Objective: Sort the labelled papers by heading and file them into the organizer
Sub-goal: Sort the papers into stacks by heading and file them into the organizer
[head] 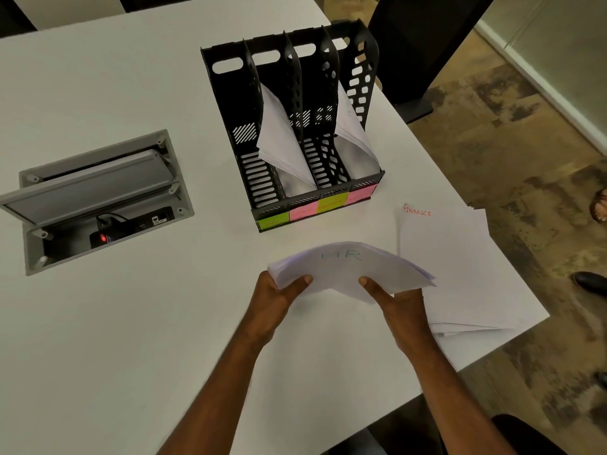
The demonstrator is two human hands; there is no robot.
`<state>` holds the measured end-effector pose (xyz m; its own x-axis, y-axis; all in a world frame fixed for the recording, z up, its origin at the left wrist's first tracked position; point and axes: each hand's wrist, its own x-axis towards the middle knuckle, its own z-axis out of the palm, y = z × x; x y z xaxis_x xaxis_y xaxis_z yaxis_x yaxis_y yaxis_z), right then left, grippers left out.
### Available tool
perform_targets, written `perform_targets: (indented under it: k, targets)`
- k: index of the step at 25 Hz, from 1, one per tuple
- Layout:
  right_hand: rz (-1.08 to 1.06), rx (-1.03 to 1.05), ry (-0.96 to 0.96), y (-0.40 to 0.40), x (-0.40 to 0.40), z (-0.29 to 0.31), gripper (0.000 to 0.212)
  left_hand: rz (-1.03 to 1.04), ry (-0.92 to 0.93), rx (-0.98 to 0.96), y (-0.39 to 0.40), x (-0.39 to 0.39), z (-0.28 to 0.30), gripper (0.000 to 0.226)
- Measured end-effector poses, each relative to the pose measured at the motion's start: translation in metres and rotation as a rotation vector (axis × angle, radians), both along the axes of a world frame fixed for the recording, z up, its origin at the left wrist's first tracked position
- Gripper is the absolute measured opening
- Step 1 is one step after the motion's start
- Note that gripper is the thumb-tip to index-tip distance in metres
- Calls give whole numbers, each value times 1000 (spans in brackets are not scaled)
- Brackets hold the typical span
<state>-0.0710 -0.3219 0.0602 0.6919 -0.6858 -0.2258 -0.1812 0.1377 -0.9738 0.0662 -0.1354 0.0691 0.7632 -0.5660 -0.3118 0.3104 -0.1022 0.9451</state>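
Observation:
I hold a bowed stack of white papers headed "HR" just above the table, in front of the organizer. My left hand grips its left edge and my right hand grips its right edge. To the right lies a flat pile headed "FINANCE" in red. The black organizer stands beyond, with coloured sticky labels along its front. Its second slot holds curled papers, and so does its rightmost slot, where another sheaf of papers leans. The first and third slots look empty.
A grey cable box with its lid open is sunk into the white table at left. The table's edge runs diagonally at right, close to the FINANCE pile. A black column base stands behind the organizer. Shoes show on the floor at right.

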Motion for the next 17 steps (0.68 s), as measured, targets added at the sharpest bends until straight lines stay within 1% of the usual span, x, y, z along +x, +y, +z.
perform_targets:
  k: [2,3,4,5,7,9,11,14,15,17]
  targets:
    - [33,-34,62,1,-1,-3,38,-20,0,22,1,4,0,33]
    - [32,-29,120,1,0,-4,29,-30,7,41,2,4,0,31]
    - [20,-26,170,2,0,-7,26,-41,13,58,2,4,0,30]
    - [10,-17,187,2,1,-7,25,-46,17,71,2,3,0,33]
    - [25,-35,146,0,1,-5,22,-28,38,79,2,2,-2,41]
    - [55,-63,133,1,2,-3,27,-15,37,75,3,3,-3,50]
    - [34,-71,181,3,3,-7,27,-26,34,67,3,4,-5,50]
    - [31,-112,271,7,1,-14,24,-23,44,94,5,4,-16,57]
    - [63,-154,304,7,0,-14,25,-9,47,109,7,5,-20,55]
    - [172,-264,373,3,-1,-13,24,66,81,153,10,9,-26,37]
